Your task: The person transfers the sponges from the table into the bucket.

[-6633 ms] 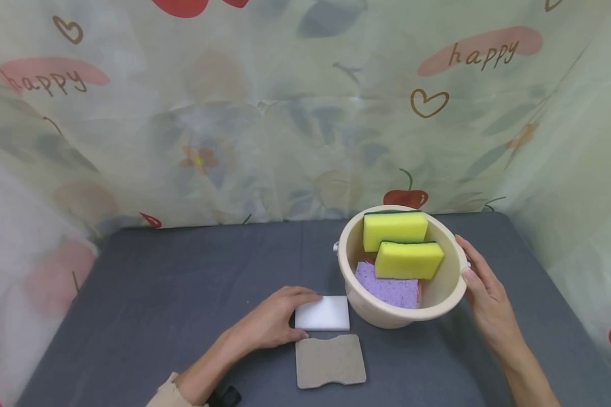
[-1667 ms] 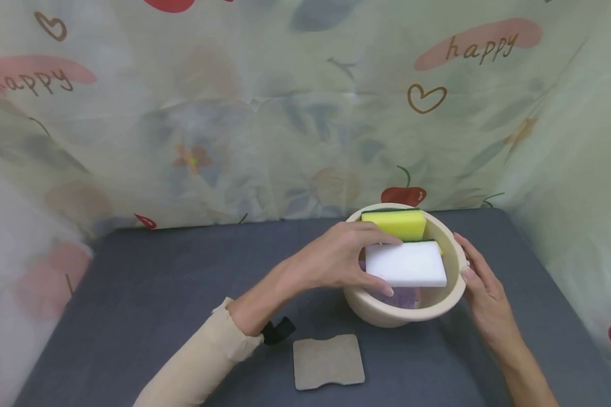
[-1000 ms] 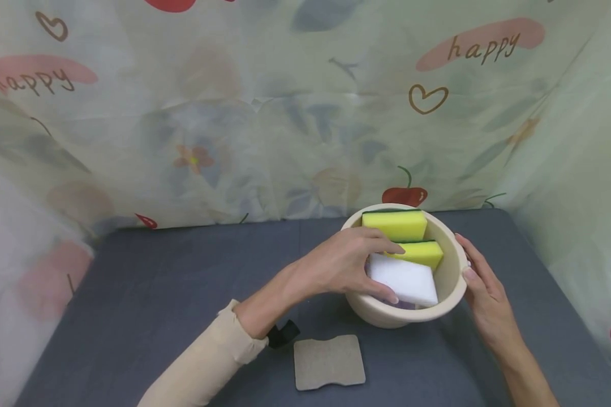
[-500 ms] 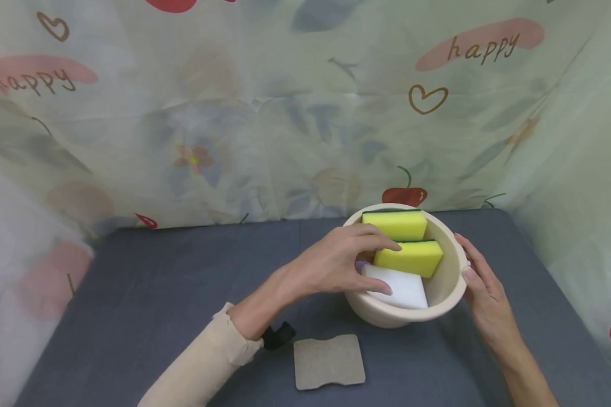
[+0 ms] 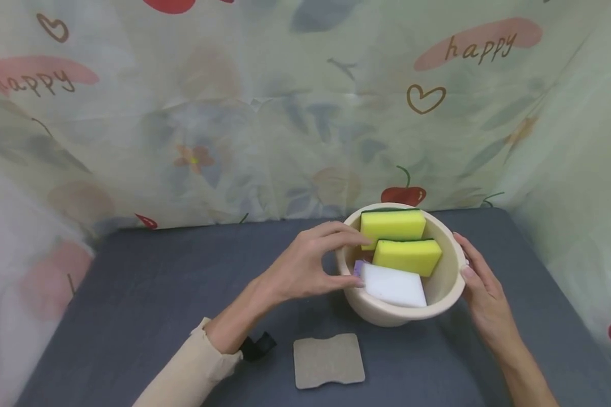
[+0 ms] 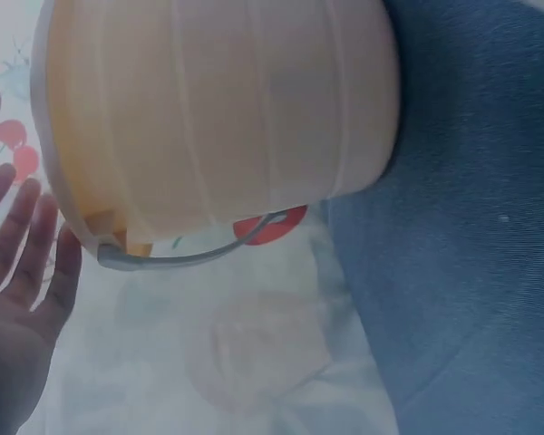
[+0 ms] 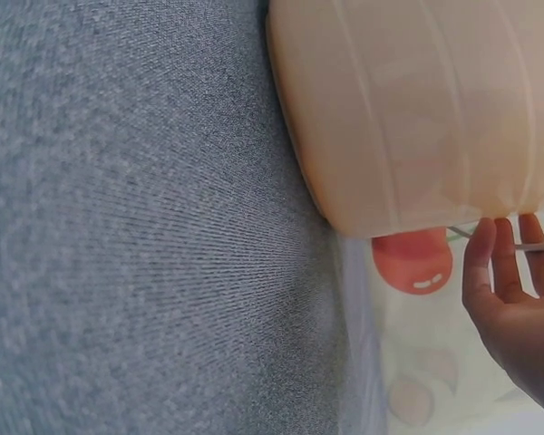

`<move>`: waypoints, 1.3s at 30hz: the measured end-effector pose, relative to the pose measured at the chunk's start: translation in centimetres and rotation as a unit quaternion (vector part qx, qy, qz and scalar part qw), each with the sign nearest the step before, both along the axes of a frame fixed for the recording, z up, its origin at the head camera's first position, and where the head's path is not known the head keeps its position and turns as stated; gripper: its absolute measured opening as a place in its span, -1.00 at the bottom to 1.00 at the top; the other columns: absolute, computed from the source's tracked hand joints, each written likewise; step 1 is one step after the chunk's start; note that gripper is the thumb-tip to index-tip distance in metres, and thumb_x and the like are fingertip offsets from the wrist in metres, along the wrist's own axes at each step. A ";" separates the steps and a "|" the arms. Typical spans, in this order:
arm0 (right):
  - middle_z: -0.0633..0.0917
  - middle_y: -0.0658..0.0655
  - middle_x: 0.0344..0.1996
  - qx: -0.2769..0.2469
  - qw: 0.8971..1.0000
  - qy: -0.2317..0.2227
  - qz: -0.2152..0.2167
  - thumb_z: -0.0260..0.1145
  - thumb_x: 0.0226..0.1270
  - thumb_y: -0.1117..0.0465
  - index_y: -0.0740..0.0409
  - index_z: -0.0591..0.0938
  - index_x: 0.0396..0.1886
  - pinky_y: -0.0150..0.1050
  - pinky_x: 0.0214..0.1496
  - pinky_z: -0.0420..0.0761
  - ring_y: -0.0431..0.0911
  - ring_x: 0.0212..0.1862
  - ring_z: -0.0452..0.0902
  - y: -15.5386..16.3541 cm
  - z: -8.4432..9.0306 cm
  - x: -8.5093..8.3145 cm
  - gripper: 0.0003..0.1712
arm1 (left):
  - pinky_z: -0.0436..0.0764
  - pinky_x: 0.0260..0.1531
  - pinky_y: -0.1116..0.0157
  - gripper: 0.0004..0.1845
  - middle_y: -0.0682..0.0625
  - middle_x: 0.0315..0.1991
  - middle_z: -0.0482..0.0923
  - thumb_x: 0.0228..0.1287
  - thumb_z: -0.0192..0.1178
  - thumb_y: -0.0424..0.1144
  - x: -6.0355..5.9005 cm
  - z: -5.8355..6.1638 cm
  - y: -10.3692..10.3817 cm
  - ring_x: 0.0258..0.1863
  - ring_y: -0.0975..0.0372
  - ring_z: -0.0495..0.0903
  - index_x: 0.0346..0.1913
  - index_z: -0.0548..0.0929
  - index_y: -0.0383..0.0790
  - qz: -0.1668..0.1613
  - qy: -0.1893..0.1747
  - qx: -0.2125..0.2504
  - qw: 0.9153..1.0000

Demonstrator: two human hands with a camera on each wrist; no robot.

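Note:
A cream bucket [image 5: 353,308] stands at the right of the table. Two yellow sponges with dark green backs, the rear sponge [image 5: 393,225] and the front sponge [image 5: 407,257], lean inside it. A white sponge [image 5: 393,286] lies tilted before them, over a purple sponge [image 5: 358,268] that is mostly covered. My left hand [image 5: 305,263] is at the bucket's left rim, thumb and fingers spread with nothing between them. With thumb and fingers at the rim by the handle joint, my right hand [image 5: 489,294] holds the bucket's right side. In the right wrist view its fingertips touch the outer wall.
A flat grey-beige card [image 5: 328,362] with notched edges lies on the dark table [image 5: 183,282] in front of the bucket. The bucket's thin handle [image 6: 195,260] hangs down along its far side. Printed curtain [image 5: 265,141] closes off the back and sides.
My left hand lifted the white sponge from the table, lowered it into the bucket over the purple one and let go. It then drew back left. My right hand stayed at the bucket.

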State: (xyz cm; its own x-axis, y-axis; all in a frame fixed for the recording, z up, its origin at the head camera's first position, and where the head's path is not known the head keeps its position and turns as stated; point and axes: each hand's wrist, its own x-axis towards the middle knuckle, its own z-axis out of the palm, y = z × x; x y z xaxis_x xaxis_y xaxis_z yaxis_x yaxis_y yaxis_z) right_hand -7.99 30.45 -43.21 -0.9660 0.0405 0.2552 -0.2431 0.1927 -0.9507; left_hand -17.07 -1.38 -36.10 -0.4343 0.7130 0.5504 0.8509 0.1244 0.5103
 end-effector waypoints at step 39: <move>0.16 0.01 0.54 0.006 0.999 -0.014 0.035 -0.14 0.67 0.21 -0.03 0.09 0.60 -0.58 0.12 0.41 -0.38 0.39 0.22 0.5 0.2 0.1 -0.41 | 0.53 0.08 0.25 -0.17 0.16 0.38 0.28 0.03 0.46 0.20 8.7 -5.9 -7.0 0.29 0.28 0.36 0.40 0.37 0.29 0.054 -0.118 -0.154 0.980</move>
